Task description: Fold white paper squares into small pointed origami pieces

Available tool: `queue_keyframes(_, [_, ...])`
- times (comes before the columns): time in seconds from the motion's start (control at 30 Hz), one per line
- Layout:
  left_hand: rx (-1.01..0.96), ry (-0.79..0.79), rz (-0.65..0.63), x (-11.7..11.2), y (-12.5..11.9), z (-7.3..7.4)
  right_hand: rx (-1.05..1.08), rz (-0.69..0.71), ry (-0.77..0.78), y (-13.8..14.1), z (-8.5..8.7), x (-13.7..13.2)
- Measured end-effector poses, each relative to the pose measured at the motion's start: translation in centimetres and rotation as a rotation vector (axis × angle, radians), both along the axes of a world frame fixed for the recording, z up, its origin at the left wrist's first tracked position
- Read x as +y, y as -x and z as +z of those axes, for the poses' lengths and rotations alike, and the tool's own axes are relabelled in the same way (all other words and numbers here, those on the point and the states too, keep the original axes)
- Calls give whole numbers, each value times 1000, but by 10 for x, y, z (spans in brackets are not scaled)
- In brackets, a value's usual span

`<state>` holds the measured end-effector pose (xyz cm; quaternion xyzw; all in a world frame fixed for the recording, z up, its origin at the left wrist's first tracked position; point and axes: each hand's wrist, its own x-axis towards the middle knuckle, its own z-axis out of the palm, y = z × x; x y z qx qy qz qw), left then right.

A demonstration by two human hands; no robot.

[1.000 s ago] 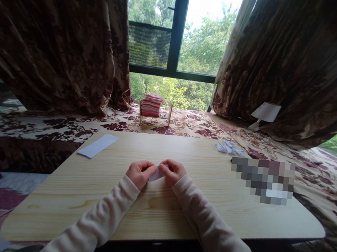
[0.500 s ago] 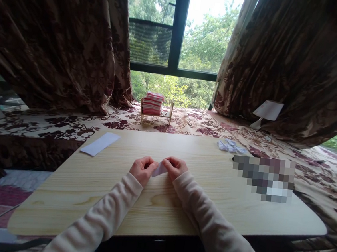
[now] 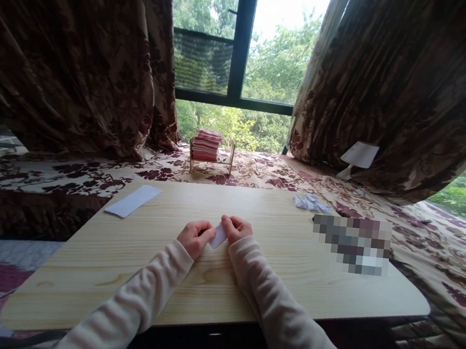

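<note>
A small piece of white paper (image 3: 219, 236) is held between my two hands, above the middle of the wooden table. My left hand (image 3: 195, 238) pinches its left edge between thumb and fingers. On the other side, my right hand (image 3: 237, 229) grips the paper's upper right part. The fingertips cover parts of its edges, so its full outline is hidden. Farther left on the table lies a flat stack or sheet of white paper (image 3: 133, 201). Several small folded white paper pieces (image 3: 311, 202) lie in a pile at the table's far right.
The pale wooden table (image 3: 122, 274) has rounded corners. A blurred-out object (image 3: 352, 245) sits on its right side. Beyond it, a small rack (image 3: 231, 160) bears folded striped pink cloths (image 3: 206, 144), and a white lamp (image 3: 358, 156) stands before the curtain (image 3: 401, 75).
My right hand has shifted slightly up and left against the paper, which now shows more of its face between my hands. The whole view has turned a little to the right.
</note>
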<state>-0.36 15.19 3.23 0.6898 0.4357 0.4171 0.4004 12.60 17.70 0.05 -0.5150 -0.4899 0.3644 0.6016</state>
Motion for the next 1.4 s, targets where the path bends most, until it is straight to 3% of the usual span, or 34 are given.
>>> queue_keyframes(0.23, [-68,11,86,-3,1,0,126,33,87,-6,7,2])
queue_keyframes(0.4, [-75,7,69,-4,0,0,74,133,-32,0,-2,2])
queue_keyframes(0.57, [-62,9,31,-6,-1,2,84,100,-45,-1,-6,3])
queue_keyframes(0.87, [-48,43,7,-8,1,-1,138,15,-62,-2,1,-1])
queue_keyframes(1.17, [-26,-44,46,-11,-2,2,207,89,-72,-2,4,-6])
queue_keyframes(1.4, [27,-114,74,0,-7,-3,229,106,-87,1,6,-7])
